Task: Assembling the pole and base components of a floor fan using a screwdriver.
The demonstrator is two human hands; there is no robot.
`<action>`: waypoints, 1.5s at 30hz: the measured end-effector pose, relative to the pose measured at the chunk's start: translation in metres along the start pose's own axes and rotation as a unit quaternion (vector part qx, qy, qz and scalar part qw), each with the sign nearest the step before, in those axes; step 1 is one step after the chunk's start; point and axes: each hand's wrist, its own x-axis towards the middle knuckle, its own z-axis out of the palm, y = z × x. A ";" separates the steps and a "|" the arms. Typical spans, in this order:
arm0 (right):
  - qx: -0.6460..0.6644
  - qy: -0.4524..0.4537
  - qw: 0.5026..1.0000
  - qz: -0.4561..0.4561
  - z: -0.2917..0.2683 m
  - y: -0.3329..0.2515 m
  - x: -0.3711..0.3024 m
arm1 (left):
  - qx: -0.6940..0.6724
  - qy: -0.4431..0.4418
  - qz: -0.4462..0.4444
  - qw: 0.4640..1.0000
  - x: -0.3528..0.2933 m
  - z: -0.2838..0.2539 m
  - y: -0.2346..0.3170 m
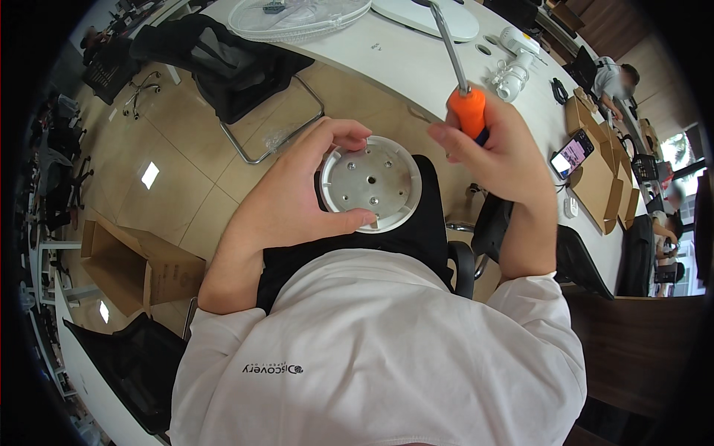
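My left hand (316,178) grips a round white disc-shaped base (387,171) by its left rim, fingers at the top and thumb at the bottom. The base sits over my lap, its metal inner plate facing up with a dark hole at the centre and several small screws or holes around it. To the right and raised above the base, my right hand (502,145) is wrapped round the orange handle of a screwdriver (460,82). Its long metal shaft points up and away, over the table, apart from the base.
On the curved white table (387,70) lie a wire fan guard (297,22), a round white plate (446,22), a white device with a coiled cable (513,67), a phone (573,154) and flattened cardboard (599,186). Black chairs (230,70) and an open carton (141,267) stand left. People sit far right.
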 end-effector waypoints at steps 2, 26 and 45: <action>-0.037 -0.025 0.999 -0.006 -0.012 -0.002 0.001 | -0.004 -0.005 0.000 1.000 0.000 -0.001 -0.002; 0.248 0.155 0.911 -0.292 0.027 0.003 0.035 | -0.114 0.010 0.002 0.993 0.003 0.009 -0.023; 0.206 0.106 0.937 -0.263 0.037 -0.013 0.038 | -0.084 0.011 0.050 0.995 0.005 0.010 -0.031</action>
